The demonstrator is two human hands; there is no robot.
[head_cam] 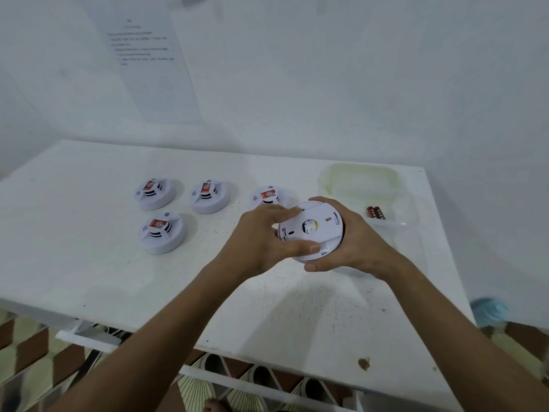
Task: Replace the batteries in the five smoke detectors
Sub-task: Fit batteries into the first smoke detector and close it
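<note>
A white round smoke detector [315,228] is held above the table with its back plate turned up toward me. My left hand [261,239] grips its left rim, thumb across the front edge. My right hand [353,245] cups its right side from below. Three more detectors sit face up on the table, each with a red label: one at the back left [153,193], one beside it [208,196], and one nearer me [162,233]. Another [267,196] lies partly hidden behind my left hand. Red batteries [375,212] lie in a clear container.
The clear plastic container [398,221] stands at the table's right, with its greenish lid [358,178] behind it. The white table [89,248] meets a white wall with a printed sheet [148,58] taped on it. A brown chip [364,363] marks the front edge.
</note>
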